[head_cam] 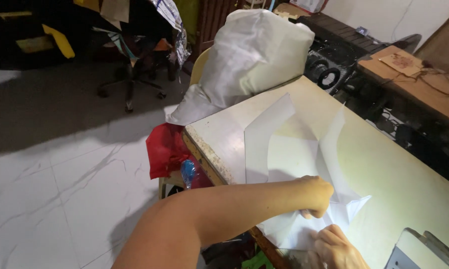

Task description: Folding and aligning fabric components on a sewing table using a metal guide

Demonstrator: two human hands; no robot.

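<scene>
A large sheet of white translucent paper (284, 144) lies folded on a pale yellowish table (393, 174). My left hand (316, 197) reaches across from the left and is closed, its knuckles pressing down on the paper's near part. My right hand (336, 249) sits at the bottom edge of the view and pinches the paper's near corner between its fingers. The two hands are close together, a little apart.
A big white sack (249, 55) leans on a chair at the table's far left end. A red bag (167, 149) and a blue-capped bottle (188, 172) hang below the table's chipped left edge. A grey device (423, 251) sits at the near right. Dark sewing-machine tables (408, 74) stand to the right.
</scene>
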